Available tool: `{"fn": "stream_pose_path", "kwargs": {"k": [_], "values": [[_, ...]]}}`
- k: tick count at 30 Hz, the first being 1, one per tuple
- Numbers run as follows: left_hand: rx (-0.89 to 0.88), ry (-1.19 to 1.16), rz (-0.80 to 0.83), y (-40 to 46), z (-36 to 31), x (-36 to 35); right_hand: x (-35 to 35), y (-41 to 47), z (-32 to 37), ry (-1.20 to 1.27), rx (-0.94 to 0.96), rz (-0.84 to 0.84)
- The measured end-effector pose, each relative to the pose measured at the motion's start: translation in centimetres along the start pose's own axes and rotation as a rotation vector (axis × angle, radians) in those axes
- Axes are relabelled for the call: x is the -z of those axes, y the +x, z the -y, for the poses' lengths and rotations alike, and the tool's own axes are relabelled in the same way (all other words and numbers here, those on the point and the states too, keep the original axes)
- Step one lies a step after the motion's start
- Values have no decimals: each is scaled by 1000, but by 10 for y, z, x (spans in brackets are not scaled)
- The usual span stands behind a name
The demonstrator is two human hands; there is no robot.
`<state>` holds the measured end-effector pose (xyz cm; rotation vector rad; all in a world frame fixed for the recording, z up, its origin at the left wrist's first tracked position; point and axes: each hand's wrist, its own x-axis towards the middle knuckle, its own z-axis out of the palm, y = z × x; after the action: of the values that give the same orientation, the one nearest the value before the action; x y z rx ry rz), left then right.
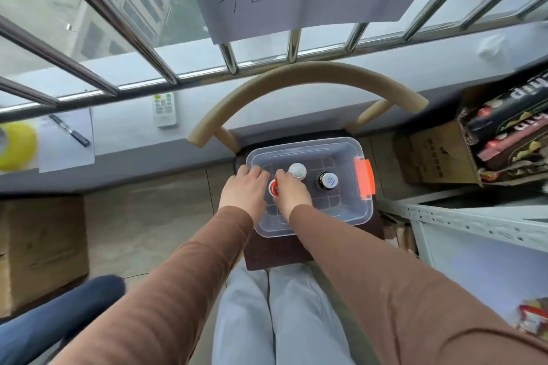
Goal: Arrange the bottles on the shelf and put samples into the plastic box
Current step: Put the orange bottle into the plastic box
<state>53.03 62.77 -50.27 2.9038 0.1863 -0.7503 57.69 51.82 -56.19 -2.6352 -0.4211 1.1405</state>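
**Both hands in the box, red-capped bottle half hidden**

In the clear plastic box (311, 216) on the chair, the left hand (243, 188) and right hand (290, 191) flank a red-capped bottle (273, 187). Whether the curled fingers pinch it cannot be told. Beside stand a white-capped bottle (297, 171) and a dark bottle (327, 180).

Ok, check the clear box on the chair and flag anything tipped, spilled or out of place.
Nothing stands out. In the clear plastic box with the orange latch, the white-capped bottle and dark bottle stand upright, and both hands hold the red-capped bottle. No spill shows.
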Motion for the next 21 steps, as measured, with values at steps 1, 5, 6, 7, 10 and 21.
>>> {"fn": "stream_pose_path", "kwargs": {"k": [1, 5, 6, 7, 10, 21], "values": [[-5, 4, -1, 0, 0, 0, -1, 0, -1, 9, -2, 20], [-6, 0, 14, -4, -1, 5, 6, -11, -4, 50, 2, 71], [-3, -3, 16, -7, -2, 8, 10, -17, -6, 70, -1, 68], [-1, -1, 16, -10, -3, 12, 15, -24, -9, 100, -11, 51], [-4, 4, 11, -21, -7, 27, 31, -50, -20, 208, -35, -40], [-198, 58, -24, -114, -64, 78, 58, -240, -86, 283, -127, -369]]}}
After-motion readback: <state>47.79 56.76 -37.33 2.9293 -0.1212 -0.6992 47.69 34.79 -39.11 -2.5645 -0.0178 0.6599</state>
